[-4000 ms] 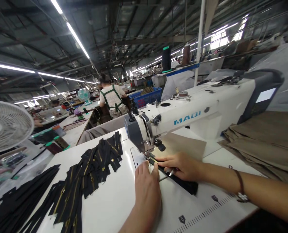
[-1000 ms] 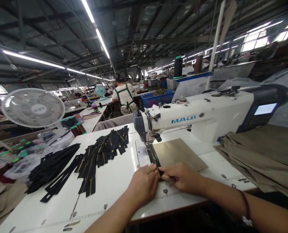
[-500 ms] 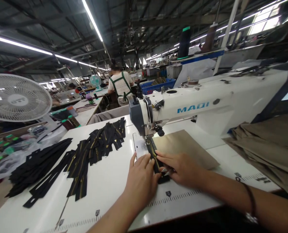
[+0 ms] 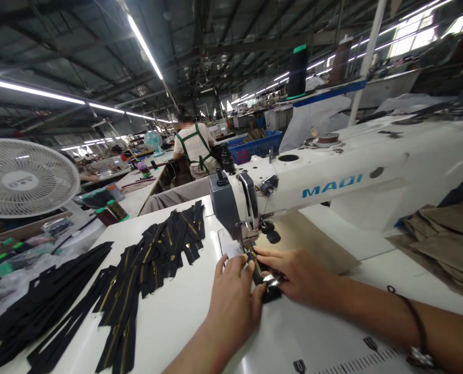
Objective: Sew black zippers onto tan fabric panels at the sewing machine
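Note:
A black zipper [image 4: 258, 266] with brass-coloured teeth runs lengthwise under the needle and presser-foot area of a white sewing machine [image 4: 332, 179]. My left hand [image 4: 237, 296] presses it from the left, fingertips on its edge and thumb near its lower end. From the other side, my right hand [image 4: 303, 275] rests its forefinger on the tape near the foot. Tucked in the right fingers is a small shiny metal tool [image 4: 270, 279], mostly hidden; its kind is unclear. Beige fabric [image 4: 313, 239] lies flat behind my right hand, under the machine arm.
Several black zippers [image 4: 153, 259] are spread on the white table at left, beside a pile of black strips [image 4: 48, 301]. A white fan [image 4: 24, 176] stands further left. Folded brown fabric [image 4: 445, 239] lies at right. A person [image 4: 196, 143] works ahead near a blue crate [image 4: 254, 145].
The view has tilted and come closer to the machine. Both hands stay at the zipper, close to the needle, with little change in their hold.

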`<action>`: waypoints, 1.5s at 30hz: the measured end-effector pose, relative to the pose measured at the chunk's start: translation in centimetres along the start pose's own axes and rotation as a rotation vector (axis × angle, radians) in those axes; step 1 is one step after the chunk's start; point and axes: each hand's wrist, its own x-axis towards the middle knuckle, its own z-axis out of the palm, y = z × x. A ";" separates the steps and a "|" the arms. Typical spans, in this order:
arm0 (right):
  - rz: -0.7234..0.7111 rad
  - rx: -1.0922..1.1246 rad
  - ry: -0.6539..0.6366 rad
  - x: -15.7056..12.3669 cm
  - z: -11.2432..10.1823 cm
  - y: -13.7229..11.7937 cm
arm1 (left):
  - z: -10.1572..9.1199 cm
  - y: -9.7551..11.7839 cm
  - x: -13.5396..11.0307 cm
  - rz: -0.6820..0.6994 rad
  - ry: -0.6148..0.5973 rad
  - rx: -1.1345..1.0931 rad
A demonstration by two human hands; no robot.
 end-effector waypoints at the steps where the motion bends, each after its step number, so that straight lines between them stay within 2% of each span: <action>1: -0.002 0.006 0.003 0.1 0.0 0.1 | 0.0 -0.1 0.1 -0.003 -0.002 -0.007; 6: 0.071 -0.040 0.006 0.7 -1.1 0.2 | 0.1 -0.3 0.2 -0.027 0.002 -0.022; 10: 0.008 -0.029 -0.064 1.5 -2.0 1.1 | 0.2 -0.1 0.1 -0.025 -0.002 -0.015; 15: 0.016 -0.121 -0.023 2.2 -1.1 2.4 | 0.0 0.0 0.1 -0.030 0.000 -0.019; 19: 0.011 -0.203 0.027 2.2 -0.4 2.5 | -0.2 -0.1 0.3 -0.008 -0.003 -0.010; 29: 0.160 -0.256 0.076 4.5 0.6 3.8 | -0.1 -0.1 0.7 0.041 0.007 0.061; 31: 0.164 -0.238 0.082 3.9 0.1 3.2 | 0.1 -0.1 0.5 0.038 0.028 0.062; 34: 0.127 -0.180 0.060 1.3 -0.6 1.2 | 0.4 -0.1 -0.2 0.041 0.084 0.032; 39: -0.090 -0.106 0.013 -3.1 -0.5 -1.0 | 0.8 0.3 -1.8 0.104 0.146 -0.021; 45: -0.088 -0.209 0.017 -3.1 -0.3 -1.7 | 0.8 0.5 -1.8 0.107 0.173 -0.019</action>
